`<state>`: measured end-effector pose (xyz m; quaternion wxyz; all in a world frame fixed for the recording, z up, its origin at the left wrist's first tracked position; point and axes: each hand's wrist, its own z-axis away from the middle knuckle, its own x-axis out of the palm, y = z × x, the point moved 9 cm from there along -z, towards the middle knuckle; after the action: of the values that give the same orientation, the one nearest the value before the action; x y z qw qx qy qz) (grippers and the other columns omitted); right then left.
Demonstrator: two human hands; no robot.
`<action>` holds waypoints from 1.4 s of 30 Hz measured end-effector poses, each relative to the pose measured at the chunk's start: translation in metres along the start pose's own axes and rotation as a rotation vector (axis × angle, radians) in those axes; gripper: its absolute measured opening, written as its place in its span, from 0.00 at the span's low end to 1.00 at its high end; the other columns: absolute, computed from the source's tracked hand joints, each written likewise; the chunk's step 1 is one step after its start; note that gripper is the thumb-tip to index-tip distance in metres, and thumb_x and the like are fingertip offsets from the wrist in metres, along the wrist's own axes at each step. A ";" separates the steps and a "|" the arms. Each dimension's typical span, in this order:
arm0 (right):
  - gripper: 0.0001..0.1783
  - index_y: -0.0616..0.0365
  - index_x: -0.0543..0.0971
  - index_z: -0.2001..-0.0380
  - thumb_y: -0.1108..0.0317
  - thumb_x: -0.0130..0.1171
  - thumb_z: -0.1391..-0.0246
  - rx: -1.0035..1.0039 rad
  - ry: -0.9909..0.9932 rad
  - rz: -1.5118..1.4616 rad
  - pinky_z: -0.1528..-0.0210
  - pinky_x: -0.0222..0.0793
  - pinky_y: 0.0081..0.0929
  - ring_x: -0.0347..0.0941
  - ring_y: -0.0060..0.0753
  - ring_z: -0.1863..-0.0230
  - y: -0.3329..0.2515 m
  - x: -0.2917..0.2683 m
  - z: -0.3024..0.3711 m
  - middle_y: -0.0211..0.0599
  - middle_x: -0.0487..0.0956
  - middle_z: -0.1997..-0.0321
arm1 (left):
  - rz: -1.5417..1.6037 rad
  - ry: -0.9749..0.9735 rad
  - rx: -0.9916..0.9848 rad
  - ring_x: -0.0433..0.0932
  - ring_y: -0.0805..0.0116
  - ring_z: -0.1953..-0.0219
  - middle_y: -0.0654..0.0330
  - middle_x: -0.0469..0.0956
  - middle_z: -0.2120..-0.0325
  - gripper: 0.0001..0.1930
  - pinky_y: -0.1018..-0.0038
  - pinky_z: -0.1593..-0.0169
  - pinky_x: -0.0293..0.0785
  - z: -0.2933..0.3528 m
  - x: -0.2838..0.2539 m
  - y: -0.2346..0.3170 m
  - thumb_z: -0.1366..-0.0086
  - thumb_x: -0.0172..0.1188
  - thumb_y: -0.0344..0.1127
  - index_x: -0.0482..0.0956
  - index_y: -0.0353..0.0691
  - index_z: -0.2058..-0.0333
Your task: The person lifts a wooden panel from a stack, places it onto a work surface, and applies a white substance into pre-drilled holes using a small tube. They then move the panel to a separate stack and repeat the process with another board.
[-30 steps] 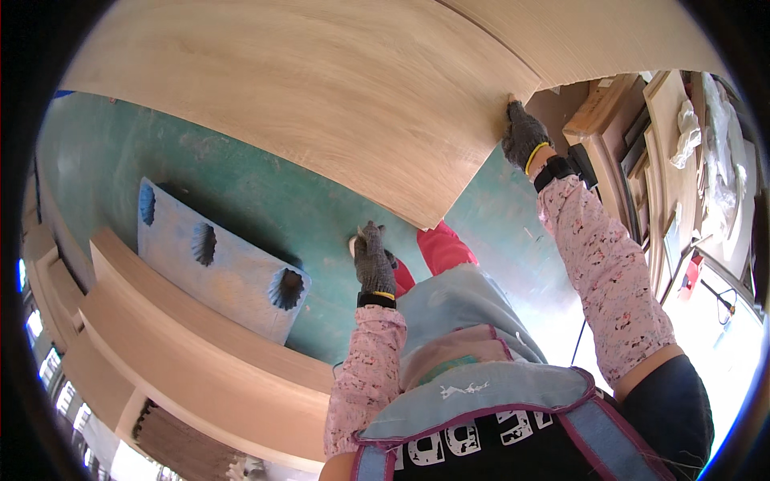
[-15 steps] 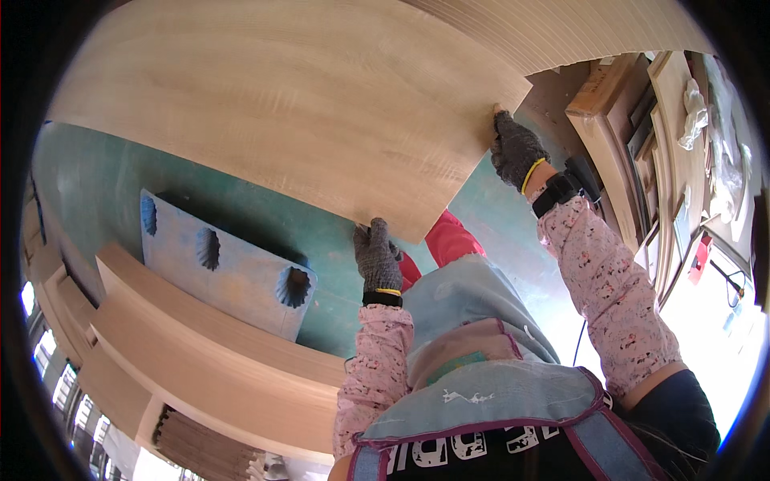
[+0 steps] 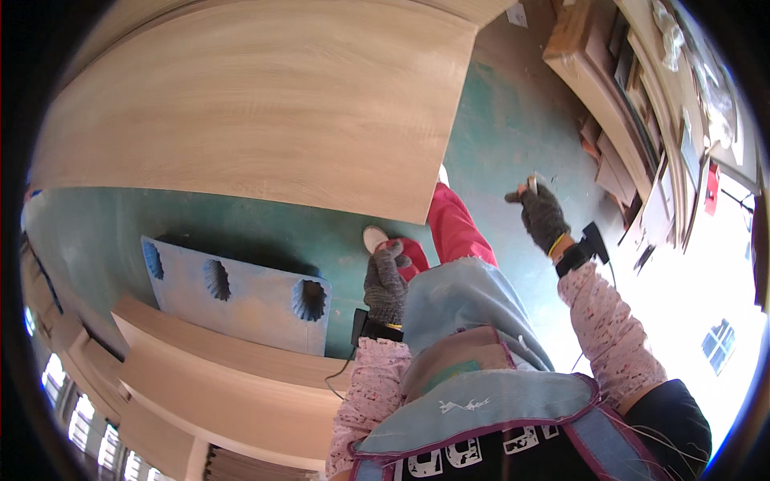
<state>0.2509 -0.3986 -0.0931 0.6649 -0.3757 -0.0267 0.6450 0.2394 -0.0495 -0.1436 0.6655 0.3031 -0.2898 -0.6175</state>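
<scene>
A large wood-grain board (image 3: 265, 104) lies across the upper left, with its near corner close to my legs. My left hand (image 3: 386, 284), in a grey knit glove, is just below that corner and apart from it. Its fingers are loosely bent, with the thumb a little away, and nothing shows in them. Off to the right, over the green floor, my gloved right hand (image 3: 544, 215) is clear of the board. Its fingers are curled around a small pale thing (image 3: 532, 183) at the tips, too small to make out.
A blue-grey block (image 3: 249, 293) with scalloped holes stands on the floor (image 3: 501, 120) at the left. Beside it are long wooden panels (image 3: 224, 385). Stacked boards and a carton (image 3: 573, 44) line the right side. My shoe (image 3: 374, 238) is near the board's corner.
Both hands have let go of the board and come away from it. My right hand moved down toward me, my left slightly down. The board now sits farther up and left in view.
</scene>
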 end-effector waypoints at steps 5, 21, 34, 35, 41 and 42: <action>0.20 0.55 0.74 0.66 0.49 0.47 0.37 0.152 -0.042 -0.097 0.80 0.64 0.24 0.65 0.23 0.83 0.106 0.055 0.051 0.31 0.80 0.73 | -0.355 -0.201 0.041 0.78 0.68 0.73 0.54 0.82 0.65 0.20 0.72 0.66 0.75 -0.001 0.024 0.012 0.29 0.45 0.45 0.78 0.34 0.58; 0.15 0.54 0.75 0.65 0.53 0.50 0.38 0.194 -0.382 0.067 0.70 0.66 0.22 0.68 0.20 0.74 0.189 0.134 0.108 0.26 0.77 0.72 | -0.725 -0.161 0.742 0.77 0.65 0.78 0.57 0.80 0.74 0.14 0.71 0.70 0.74 -0.007 0.061 0.047 0.29 0.46 0.40 0.78 0.38 0.64; 0.15 0.53 0.74 0.69 0.54 0.48 0.36 0.113 -0.441 -0.020 0.67 0.67 0.22 0.70 0.21 0.70 0.188 0.147 0.107 0.28 0.78 0.70 | -0.631 -0.173 0.293 0.81 0.56 0.63 0.54 0.81 0.67 0.17 0.66 0.59 0.75 -0.025 0.051 0.022 0.30 0.46 0.43 0.80 0.37 0.63; 0.15 0.53 0.74 0.69 0.54 0.48 0.36 0.069 -0.440 -0.019 0.67 0.67 0.22 0.70 0.21 0.70 0.183 0.147 0.106 0.28 0.78 0.70 | -0.645 -0.173 0.304 0.81 0.56 0.63 0.54 0.81 0.68 0.17 0.66 0.59 0.75 -0.025 0.051 0.023 0.30 0.47 0.44 0.80 0.37 0.63; 0.17 0.54 0.75 0.67 0.52 0.48 0.36 0.207 -0.410 -0.028 0.67 0.66 0.23 0.68 0.20 0.72 0.183 0.143 0.106 0.26 0.74 0.73 | -0.717 -0.134 0.372 0.79 0.57 0.71 0.54 0.81 0.73 0.17 0.66 0.65 0.73 -0.027 0.046 0.022 0.30 0.48 0.44 0.80 0.39 0.67; 0.17 0.54 0.75 0.67 0.52 0.48 0.36 0.187 -0.392 0.010 0.67 0.66 0.23 0.68 0.20 0.73 0.180 0.140 0.105 0.26 0.74 0.74 | -0.725 -0.143 0.366 0.79 0.57 0.71 0.54 0.81 0.73 0.17 0.66 0.65 0.73 -0.028 0.046 0.019 0.30 0.48 0.44 0.80 0.39 0.67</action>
<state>0.0688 -0.2474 -0.1769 0.6758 -0.1797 -0.0938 0.7087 0.2764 -0.0931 -0.1464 0.3181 0.4553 -0.3148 -0.7697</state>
